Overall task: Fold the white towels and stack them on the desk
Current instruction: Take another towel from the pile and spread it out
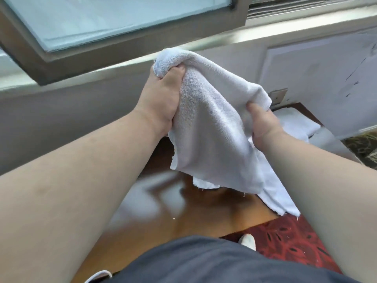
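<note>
We hold a white terry-cloth towel [214,119] up in the air above the glossy brown wooden desk [163,211], gripped at two spots along its upper edge. Our left hand [163,99] has its fingers curled tight around a bunched corner, which sticks up out of the fist, while our right hand [263,127] pinches the opposite end lower down, thumb pressed on top of the cloth. Between the two grips the fabric sags, and the rest hangs in a loose sheet with a frayed, thready lower hem that nears the desktop without clearly touching it. The weave looks nubby and soft. Behind our right hand, more white towels [295,123] lie folded flat near the far right end of the desk. The polished surface below our left forearm is bare and reflective, and the desk's front edge gives way to a red patterned carpet [295,242].
</note>
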